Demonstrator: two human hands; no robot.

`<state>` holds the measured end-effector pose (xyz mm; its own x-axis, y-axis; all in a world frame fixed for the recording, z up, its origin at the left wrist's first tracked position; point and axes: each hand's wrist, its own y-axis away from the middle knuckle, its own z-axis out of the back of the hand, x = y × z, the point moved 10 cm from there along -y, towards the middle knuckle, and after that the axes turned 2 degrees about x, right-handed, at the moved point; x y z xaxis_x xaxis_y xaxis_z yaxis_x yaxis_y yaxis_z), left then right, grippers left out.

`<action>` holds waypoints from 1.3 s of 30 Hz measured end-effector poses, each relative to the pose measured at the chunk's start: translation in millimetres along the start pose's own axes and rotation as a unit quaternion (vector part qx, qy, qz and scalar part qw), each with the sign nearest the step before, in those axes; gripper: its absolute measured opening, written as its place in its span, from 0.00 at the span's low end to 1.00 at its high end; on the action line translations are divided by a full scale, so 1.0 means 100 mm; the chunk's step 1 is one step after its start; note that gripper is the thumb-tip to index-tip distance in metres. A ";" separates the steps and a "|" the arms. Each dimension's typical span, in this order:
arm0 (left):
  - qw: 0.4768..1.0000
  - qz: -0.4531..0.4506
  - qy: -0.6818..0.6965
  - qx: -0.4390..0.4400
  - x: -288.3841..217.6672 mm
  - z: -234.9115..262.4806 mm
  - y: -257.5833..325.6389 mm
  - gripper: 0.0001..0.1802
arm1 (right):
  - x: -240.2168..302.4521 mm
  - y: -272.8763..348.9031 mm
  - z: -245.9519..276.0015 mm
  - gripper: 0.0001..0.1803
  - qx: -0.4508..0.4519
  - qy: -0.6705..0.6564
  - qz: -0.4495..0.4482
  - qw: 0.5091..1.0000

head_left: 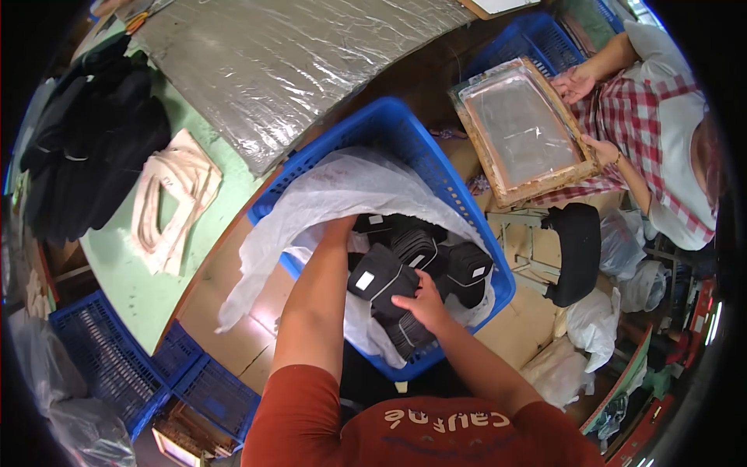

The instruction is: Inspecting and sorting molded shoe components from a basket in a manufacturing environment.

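Note:
A blue plastic basket [486, 261] stands in front of me, lined with a white plastic bag [311, 194]. Inside it lie several bundles of black folded pieces, some with small white labels. My right hand [424, 302] grips the edge of one black bundle [377, 284], which has a white label and a thin band around it. My left hand [338, 227] reaches into the basket beside the bundles, under the raised flap of the bag. Its fingers are hidden there.
On the green table [117, 265] at left lie a black fabric pile [93, 148] and cream cut pieces [175, 202]. At right a person holds a wooden framed screen [521, 128]. A black-seated stool [576, 253], plastic bags and blue crates [117, 358] stand around the basket.

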<state>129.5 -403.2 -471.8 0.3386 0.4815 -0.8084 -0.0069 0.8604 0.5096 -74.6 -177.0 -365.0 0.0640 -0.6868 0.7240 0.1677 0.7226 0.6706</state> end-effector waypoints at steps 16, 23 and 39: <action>0.820 -0.265 -0.505 -0.039 -0.78 0.29 0.18 0.30 | 0.42 0.15 -0.08 0.51 -0.010 0.097 0.034 0.995; 0.943 -0.081 -0.304 0.109 -2.06 1.14 1.32 0.33 | 0.94 -0.09 -0.16 0.47 -0.080 0.129 0.077 0.985; 0.890 -0.054 0.440 0.104 -1.55 0.68 3.23 0.37 | 1.74 1.34 -0.67 0.61 0.272 -0.126 0.149 0.942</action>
<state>138.9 -211.5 -162.1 -0.5424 0.4206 -0.7272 0.1866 0.9043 0.3839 25.3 -205.1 -159.7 -0.2192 -0.4560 0.8625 -0.3541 0.8609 0.3652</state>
